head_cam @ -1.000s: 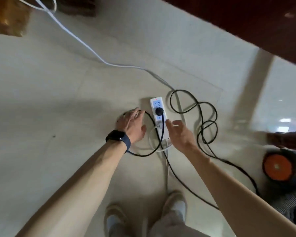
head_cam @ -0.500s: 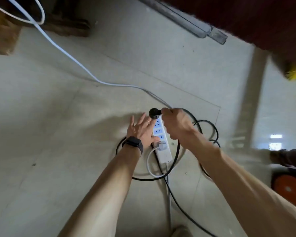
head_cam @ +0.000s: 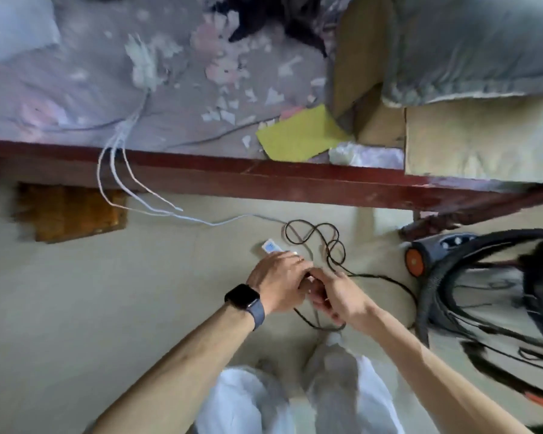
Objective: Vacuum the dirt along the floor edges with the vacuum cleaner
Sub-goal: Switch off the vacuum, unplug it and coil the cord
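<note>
- Bed (head_cam: pixel 264 180): red wooden rail across 12 o'clock.
- Vacuum cleaner (head_cam: pixel 442 244): on the floor at 3 o'clock, orange wheel, black hose coiled beside it.
- Left hand (head_cam: pixel 278 277): at centre, fingers together, bent over the power strip (head_cam: pixel 269 245); I cannot tell if they grip.
- Right hand (head_cam: pixel 339 297): touching the left, fingers curled narrow round the black cord (head_cam: pixel 386 278).
- Strip markings: too blurred to read.

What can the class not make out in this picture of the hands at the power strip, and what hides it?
1. Head view, whether the black cord is plugged into the power strip: covered by the left hand and right hand.
2. Head view, shape of the vacuum cleaner: blurred and cut by the right edge.
3. Head view, fine specks on the floor by the bed frame: too blurred.
</note>
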Available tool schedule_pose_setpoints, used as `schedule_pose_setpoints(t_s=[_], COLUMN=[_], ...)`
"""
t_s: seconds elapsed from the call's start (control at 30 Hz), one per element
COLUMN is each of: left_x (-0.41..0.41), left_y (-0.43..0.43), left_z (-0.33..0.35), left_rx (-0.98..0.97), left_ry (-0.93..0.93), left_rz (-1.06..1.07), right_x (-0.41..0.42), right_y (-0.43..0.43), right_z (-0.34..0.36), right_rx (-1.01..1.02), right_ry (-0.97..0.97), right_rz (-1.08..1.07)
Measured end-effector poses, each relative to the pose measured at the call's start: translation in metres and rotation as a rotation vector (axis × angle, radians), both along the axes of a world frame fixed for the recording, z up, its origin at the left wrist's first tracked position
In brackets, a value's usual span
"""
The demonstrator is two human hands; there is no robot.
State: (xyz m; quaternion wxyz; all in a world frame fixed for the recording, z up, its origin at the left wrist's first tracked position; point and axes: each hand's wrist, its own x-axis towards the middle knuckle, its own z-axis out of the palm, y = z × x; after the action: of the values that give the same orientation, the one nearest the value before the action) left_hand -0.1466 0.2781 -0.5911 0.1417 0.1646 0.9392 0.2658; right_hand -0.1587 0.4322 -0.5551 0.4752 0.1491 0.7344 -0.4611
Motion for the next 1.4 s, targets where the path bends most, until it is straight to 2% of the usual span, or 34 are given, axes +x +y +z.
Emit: schedule_pose_setpoints(t_s=[0.07, 0.1, 0.13, 0.23, 0.3, 0.33, 0.4, 0.5, 0.53, 0.57, 0.63, 0.7, 0.77, 0.83, 0.9, 0.97, 1.07, 1.17, 1.3, 1.4], left_x=[-0.004, -0.008, -0.012, -0.025, -0.029, -0.029, -0.026, -0.004, 0.005, 0.014, 0.034, 0.057, 0.081, 0.104, 0.119, 0.129, 0.129, 0.114, 0.08, 0.058], left_y=[0.004, 0.001, -0.006, -0.03, -0.051, -0.06, -0.074, -0.067, -0.056, -0.041, -0.008, 0.025, 0.06, 0.091, 0.121, 0.147, 0.174, 0.189, 0.203, 0.211], left_z=[0.062, 0.091, 0.118, 0.195, 0.234, 0.252, 0.281, 0.312, 0.322, 0.331, 0.342, 0.35, 0.355, 0.364, 0.376, 0.389, 0.406, 0.427, 0.469, 0.506], left_rx=[0.003, 0.027, 0.137, 0.854, 1.139, 1.181, 1.075, 0.49, 0.352, 0.301, 0.431, 0.571, 0.578, 0.556, 0.578, 0.639, 0.708, 0.933, 1.278, 1.384], left_ry=[-0.041, -0.124, -0.228, -0.382, -0.482, -0.533, -0.597, -0.569, -0.531, -0.51, -0.587, -0.743, -0.879, -0.994, -1.074, -1.077, -1.033, -1.06, -1.136, -0.944], left_rz=[0.041, 0.117, 0.235, 0.785, 1.006, 1.02, 0.869, 0.362, 0.249, 0.212, 0.259, 0.285, 0.199, 0.131, 0.172, 0.176, 0.163, 0.289, 0.362, 0.366], right_x=[0.013, 0.017, 0.02, 0.047, 0.081, 0.1, 0.138, 0.177, 0.186, 0.192, 0.205, 0.214, 0.223, 0.236, 0.251, 0.269, 0.296, 0.322, 0.37, 0.401], right_y=[0.015, 0.023, 0.031, 0.051, 0.065, 0.071, 0.079, 0.081, 0.08, 0.08, 0.08, 0.08, 0.077, 0.075, 0.08, 0.091, 0.111, 0.129, 0.157, 0.176], right_z=[0.057, 0.082, 0.104, 0.145, 0.16, 0.169, 0.193, 0.236, 0.25, 0.26, 0.278, 0.293, 0.312, 0.326, 0.334, 0.338, 0.345, 0.341, 0.298, 0.258], right_rx=[0.029, 0.042, 0.055, 0.209, 0.388, 0.447, 0.512, 0.57, 0.565, 0.564, 0.577, 0.567, 0.566, 0.567, 0.587, 0.588, 0.503, 0.433, 0.442, 0.508], right_ry=[0.097, 0.137, 0.143, 0.131, 0.135, 0.147, 0.228, 0.414, 0.449, 0.475, 0.551, 0.605, 0.692, 0.752, 0.715, 0.678, 0.724, 0.757, 0.665, 0.549], right_rz=[-0.003, 0.014, 0.025, 0.072, 0.049, -0.023, -0.246, -0.507, -0.545, -0.547, -0.548, -0.664, -0.717, -0.65, -0.487, -0.382, -0.423, -0.548, -0.721, -0.73])
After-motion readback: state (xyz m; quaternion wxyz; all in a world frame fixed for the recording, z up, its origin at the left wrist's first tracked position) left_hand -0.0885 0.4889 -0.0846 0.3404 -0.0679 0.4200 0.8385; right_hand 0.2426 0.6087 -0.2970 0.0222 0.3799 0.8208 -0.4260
